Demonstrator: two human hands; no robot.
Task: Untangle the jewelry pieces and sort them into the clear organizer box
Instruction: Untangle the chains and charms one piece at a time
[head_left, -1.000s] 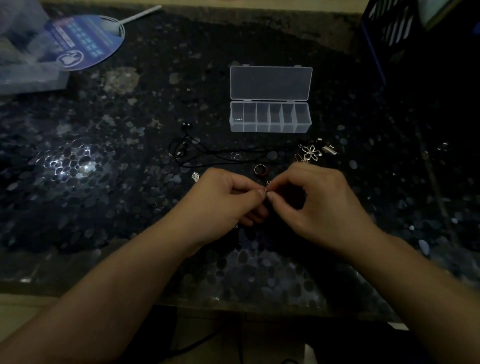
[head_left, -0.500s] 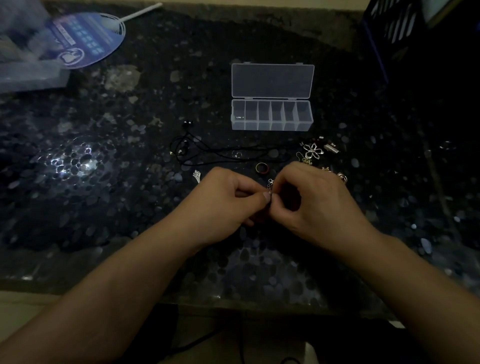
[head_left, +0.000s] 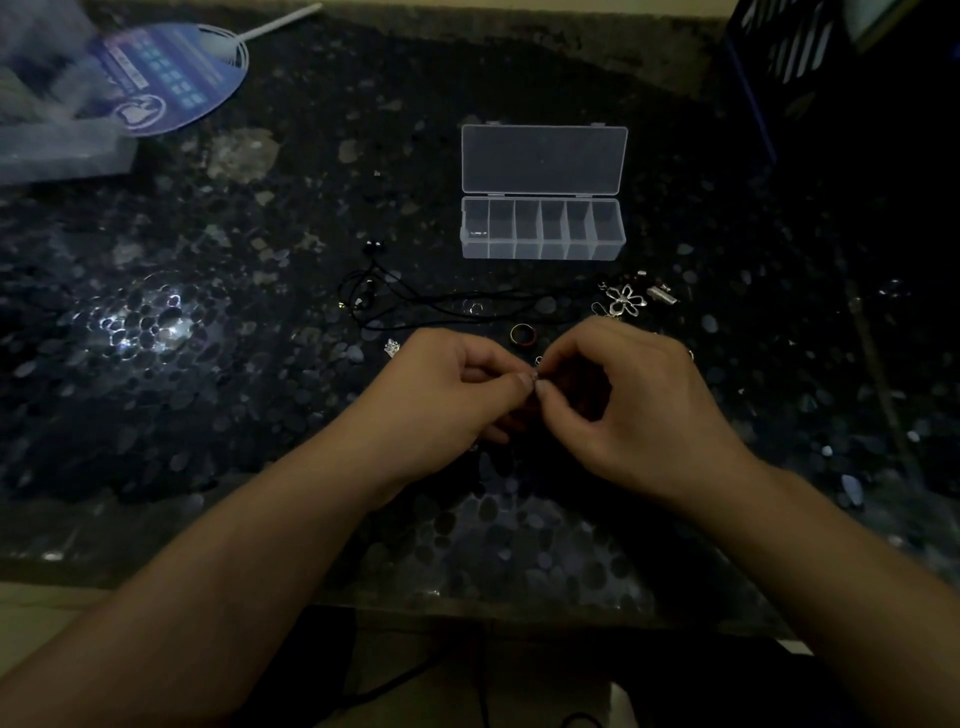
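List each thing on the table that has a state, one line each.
organizer box: lid open, laid back flat; something small in the leftmost compartment.
black cord: loose, tangled, on the table.
ring: lying free.
flower pendant: lying among small pieces.
small metal piece: pinched by both hands.
left hand: pinching.
right hand: pinching.

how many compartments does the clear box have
6, side by side in one row along the base of the clear box, which lies open on the table past both hands, lid flipped back. The leftmost may hold a small item; the rest look empty.
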